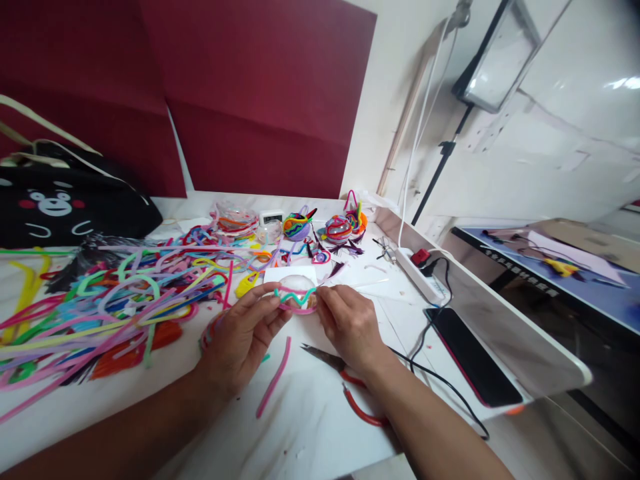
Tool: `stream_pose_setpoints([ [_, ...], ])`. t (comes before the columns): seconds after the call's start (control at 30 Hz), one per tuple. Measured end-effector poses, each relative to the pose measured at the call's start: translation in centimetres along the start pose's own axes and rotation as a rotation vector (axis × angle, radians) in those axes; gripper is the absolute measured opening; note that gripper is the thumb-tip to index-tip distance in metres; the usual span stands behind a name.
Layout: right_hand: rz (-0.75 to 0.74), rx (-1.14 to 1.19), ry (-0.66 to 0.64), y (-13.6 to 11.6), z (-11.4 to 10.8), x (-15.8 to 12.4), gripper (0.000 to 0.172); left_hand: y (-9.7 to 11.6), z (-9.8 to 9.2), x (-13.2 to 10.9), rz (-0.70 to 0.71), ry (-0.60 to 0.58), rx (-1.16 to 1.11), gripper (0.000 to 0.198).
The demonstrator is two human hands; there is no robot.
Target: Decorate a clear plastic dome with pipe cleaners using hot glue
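Note:
A clear plastic ball (298,283), ringed with pink pipe cleaner, is held up between my two hands over the white table. Across its front runs a teal pipe cleaner (301,298) bent in a zigzag. The fingers and thumb of my left hand (250,327) grip the left side of the ball. At the zigzag's right end, my right hand (347,323) pinches with closed fingers; its fingertips are partly hidden. Scissors with red handles (363,410) lie partly under my right wrist. A short pink pipe cleaner (274,379) rests on the table below the ball.
Loose pipe cleaners (125,300) pile up on the left, beside a black bag (65,200). Decorated balls (297,227) stand at the back. To the right are a power strip (423,277), a phone (475,357), a black cable (450,387) and a raised table edge (500,327).

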State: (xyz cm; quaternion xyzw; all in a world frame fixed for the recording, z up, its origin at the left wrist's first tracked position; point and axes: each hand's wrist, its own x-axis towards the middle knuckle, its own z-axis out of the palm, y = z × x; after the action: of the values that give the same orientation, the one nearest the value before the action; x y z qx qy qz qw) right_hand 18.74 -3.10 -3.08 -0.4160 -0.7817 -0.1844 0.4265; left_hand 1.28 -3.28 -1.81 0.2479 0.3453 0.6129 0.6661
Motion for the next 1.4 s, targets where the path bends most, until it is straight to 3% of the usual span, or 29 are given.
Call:
stream_pose_setpoints([
  [0.33,0.070,0.163,0.000,-0.1,0.0,0.1,0.019,0.3,0.3,-0.1,0.007,0.025,-0.028,0.027],
  [0.6,0.295,0.408,0.069,-0.5,0.2,0.3,0.012,0.1,0.4,0.2,-0.011,0.044,-0.057,0.024],
  [1.07,0.631,0.690,0.028,-1.1,-0.3,0.9,0.013,0.4,1.0,0.1,-0.057,0.119,-0.145,0.029],
  [1.4,0.749,0.787,0.063,-0.9,-0.5,1.2,0.015,-0.4,0.0,-0.3,-0.067,-0.014,-0.039,0.019],
])
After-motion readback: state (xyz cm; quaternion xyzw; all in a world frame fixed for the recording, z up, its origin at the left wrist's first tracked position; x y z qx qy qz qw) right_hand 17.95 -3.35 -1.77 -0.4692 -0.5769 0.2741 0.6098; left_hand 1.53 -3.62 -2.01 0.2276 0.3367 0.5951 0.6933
